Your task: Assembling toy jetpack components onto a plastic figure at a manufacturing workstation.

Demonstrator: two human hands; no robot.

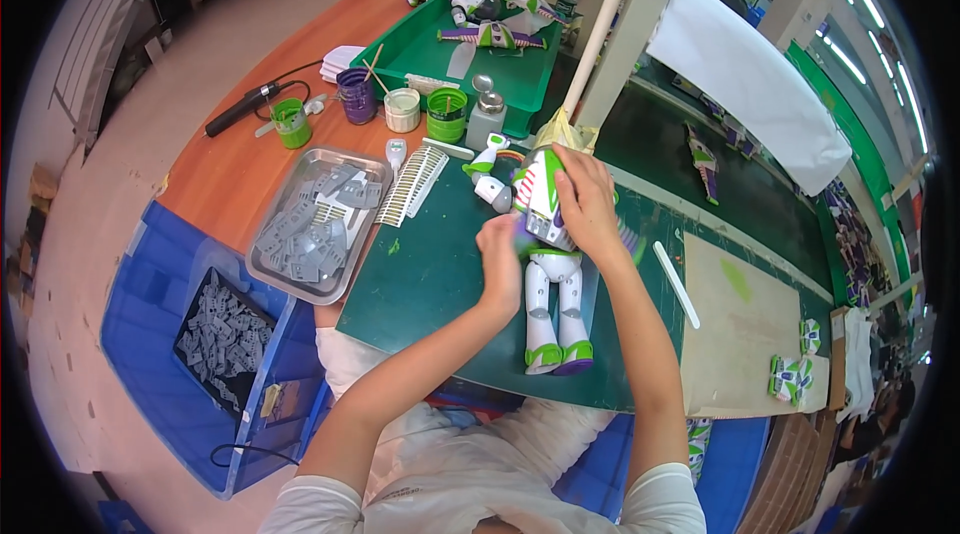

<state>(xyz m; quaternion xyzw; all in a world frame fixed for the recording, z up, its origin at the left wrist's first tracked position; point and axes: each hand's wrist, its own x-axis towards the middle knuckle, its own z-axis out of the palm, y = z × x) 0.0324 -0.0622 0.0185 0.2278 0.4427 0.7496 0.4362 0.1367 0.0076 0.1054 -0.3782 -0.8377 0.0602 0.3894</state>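
A white, green and purple toy astronaut figure [548, 264] lies on its back on the dark green tabletop [430, 284], feet toward the person and head toward the far side. Its white legs end in green and purple boots close to the near edge of the tabletop.

The right hand [588, 206] lies over the figure's torso from the right, fingers curled around it and gripping the body. The left hand [500, 259] is at the figure's left side at waist height, fingers drawn together against the figure; whether it pinches a small part cannot be told, since the area is blurred.

Just beyond the figure's shoulder lies a loose white and green toy arm [487, 169]. Left of it a strip of pale comb-like parts [412, 186] rests on the tabletop edge, touching a metal tray [372, 196] filled with grey plastic pieces. Beyond these stand a green cup [292, 124], a purple cup [357, 96] holding sticks, a white jar [402, 110], a green jar [446, 115] and a metal pump dispenser [486, 114]. A green tray [520, 84] farther back carries more toy figures. A white stick [676, 284] lies to the right of the figure, near a pale board [745, 334]. Below the tabletop on the left, a blue crate [160, 304] holds a black bin of grey parts [222, 339].
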